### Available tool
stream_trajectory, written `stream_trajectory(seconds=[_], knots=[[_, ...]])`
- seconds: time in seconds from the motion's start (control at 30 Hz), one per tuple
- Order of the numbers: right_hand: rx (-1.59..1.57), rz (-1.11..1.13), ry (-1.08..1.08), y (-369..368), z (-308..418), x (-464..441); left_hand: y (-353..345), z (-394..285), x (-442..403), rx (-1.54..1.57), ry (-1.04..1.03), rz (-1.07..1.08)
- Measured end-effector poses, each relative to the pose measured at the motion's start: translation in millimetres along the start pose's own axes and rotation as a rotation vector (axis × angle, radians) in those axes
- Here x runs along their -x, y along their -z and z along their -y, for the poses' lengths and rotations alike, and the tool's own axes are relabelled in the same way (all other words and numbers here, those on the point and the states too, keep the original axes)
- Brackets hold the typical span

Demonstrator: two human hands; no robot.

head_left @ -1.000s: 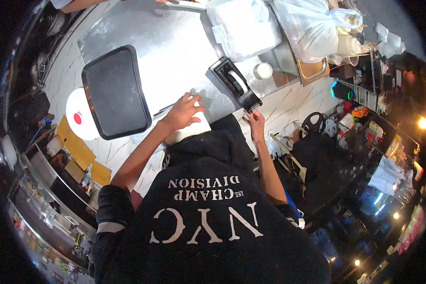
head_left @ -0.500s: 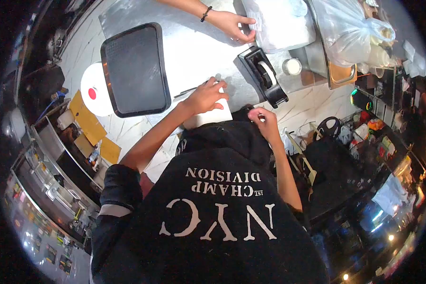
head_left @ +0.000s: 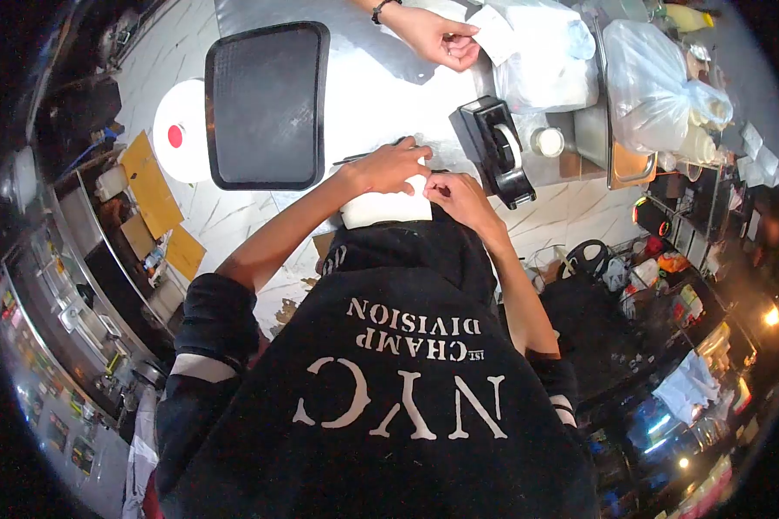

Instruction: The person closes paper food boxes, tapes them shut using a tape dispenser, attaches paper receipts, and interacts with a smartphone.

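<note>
our right hand (head_left: 460,201) has moved from just beside the black dispenser (head_left: 486,149) to the right edge of the white box (head_left: 385,209), while the other person's hand (head_left: 446,39) has lifted a white slip (head_left: 493,35) near the plastic bag (head_left: 550,73). the box sits at the near side of the surface (head_left: 368,95), close against our black sweatshirt (head_left: 389,346). our left hand (head_left: 385,169) lies across its top, that grip spread, with the fingers bent toward the right edge. the right grip's fingertips gather at that same edge; we cannot tell whether they pinch anything or only press.

to work this edge well, we judge it best to bear down evenly with the left palm, firmly enough that the box stays put, yet lightly enough not to dent it. we should let the right fingertips do the fine work, keep the left fingers out of their path, and use our front as a backstop without crushing the near side.
</note>
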State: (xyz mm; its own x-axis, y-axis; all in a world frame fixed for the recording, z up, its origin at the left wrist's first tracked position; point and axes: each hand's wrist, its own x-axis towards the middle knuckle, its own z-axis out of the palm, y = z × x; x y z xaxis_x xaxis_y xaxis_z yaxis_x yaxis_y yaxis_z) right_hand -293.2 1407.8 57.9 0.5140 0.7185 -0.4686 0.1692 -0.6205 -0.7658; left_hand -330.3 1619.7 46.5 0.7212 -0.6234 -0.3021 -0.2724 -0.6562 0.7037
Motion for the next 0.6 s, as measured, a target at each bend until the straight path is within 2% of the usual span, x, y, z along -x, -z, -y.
stream_trajectory(seconds=[0.3, 0.4, 0.6], knots=[[0.134, -0.074, -0.049, -8.3, 2.0, -2.9, -4.7, 8.1, -1.6, 0.007, -0.063, -0.069], [0.141, -0.114, -0.072, -9.3, 6.4, -2.1, -0.2, 6.5, -4.1, 0.018, -0.003, 0.046], [0.159, -0.19, -0.134, -15.9, 14.1, -2.1, 0.1, 3.0, -4.2, -0.009, 0.018, 0.028]])
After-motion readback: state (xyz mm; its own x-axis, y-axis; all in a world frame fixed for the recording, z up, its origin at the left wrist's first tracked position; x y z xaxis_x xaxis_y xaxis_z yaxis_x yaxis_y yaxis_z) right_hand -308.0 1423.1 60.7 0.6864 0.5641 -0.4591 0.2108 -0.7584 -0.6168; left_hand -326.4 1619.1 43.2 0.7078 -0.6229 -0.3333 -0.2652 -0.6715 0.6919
